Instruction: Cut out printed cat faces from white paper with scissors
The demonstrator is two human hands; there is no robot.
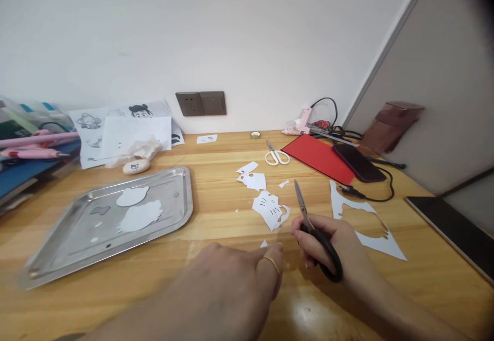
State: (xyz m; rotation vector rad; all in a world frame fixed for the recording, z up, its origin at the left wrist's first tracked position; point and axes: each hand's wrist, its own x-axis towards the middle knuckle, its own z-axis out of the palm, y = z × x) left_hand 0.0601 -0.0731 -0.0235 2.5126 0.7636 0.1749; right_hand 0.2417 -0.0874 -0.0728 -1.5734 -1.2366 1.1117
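My right hand (332, 243) is closed around the black handles of a pair of scissors (309, 222), whose blades point up and away over the wooden table (216, 171). My left hand (239, 274), with a gold ring on one finger, lies back up with its fingers curled down beside a tiny white paper scrap (264, 244); whether it pinches anything is hidden. Just beyond both hands lies a white paper cat-face cutout (270, 208), with smaller white offcuts (252, 177) behind it.
A steel tray (181, 207) at the left holds white paper shapes. Leftover white paper outline (358, 222), red card (318, 157), a dark phone (358, 162) with cable, white-handled scissors (276, 156), a pink glue gun (299, 123) and printed sheets (127, 127) lie further back.
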